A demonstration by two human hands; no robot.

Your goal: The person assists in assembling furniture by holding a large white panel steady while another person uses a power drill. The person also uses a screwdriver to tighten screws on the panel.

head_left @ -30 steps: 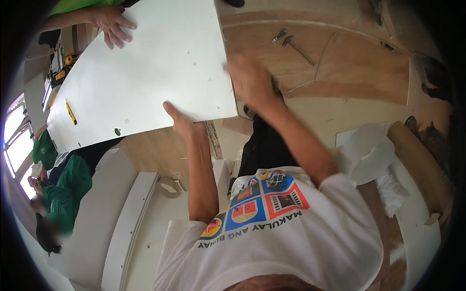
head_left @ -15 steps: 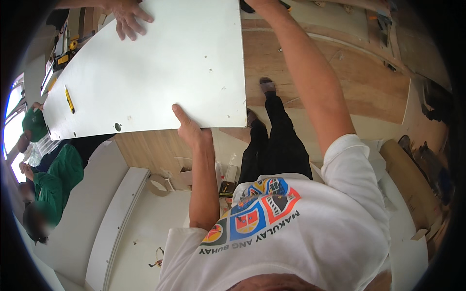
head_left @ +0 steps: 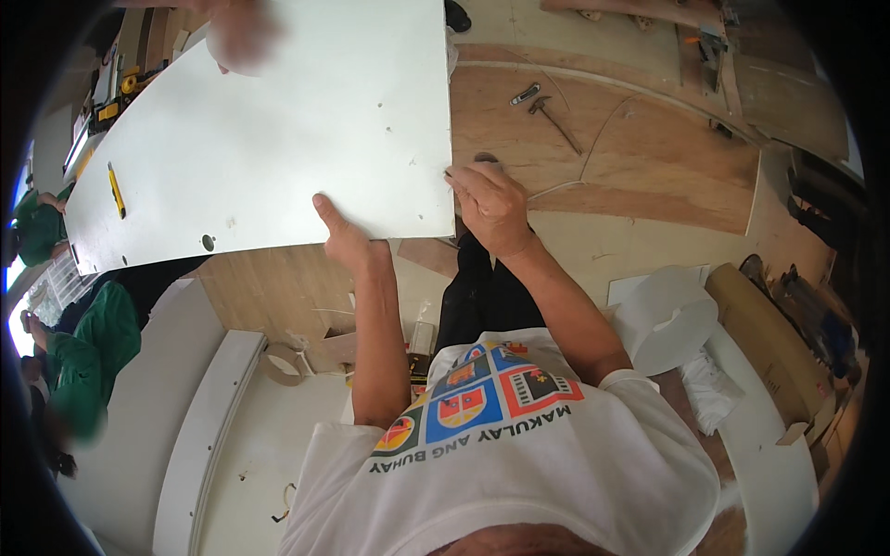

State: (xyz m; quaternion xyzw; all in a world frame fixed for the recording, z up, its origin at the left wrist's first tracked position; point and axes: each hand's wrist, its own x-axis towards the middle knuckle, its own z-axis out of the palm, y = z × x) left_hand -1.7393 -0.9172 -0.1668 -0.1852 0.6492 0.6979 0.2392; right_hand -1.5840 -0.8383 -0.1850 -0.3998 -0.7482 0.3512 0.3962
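Large flat white panel (head_left: 306,139), upper left of frame, is held by left hand (head_left: 352,241), thumb atop, fingers hidden, right edge apparently being checked by right hand (head_left: 494,206), fingers curled, contents unclear, steady support seemingly needed next.

Upper garment: white T-shirt (head_left: 528,463), short sleeves (head_left: 640,400). Chest print (head_left: 454,410): panels in blue, red, yellow and black, with dark lettering (head_left: 459,443) along one side. Lower garment: black trousers (head_left: 464,304). Left hand (head_left: 350,243), right hand (head_left: 494,208): bare.
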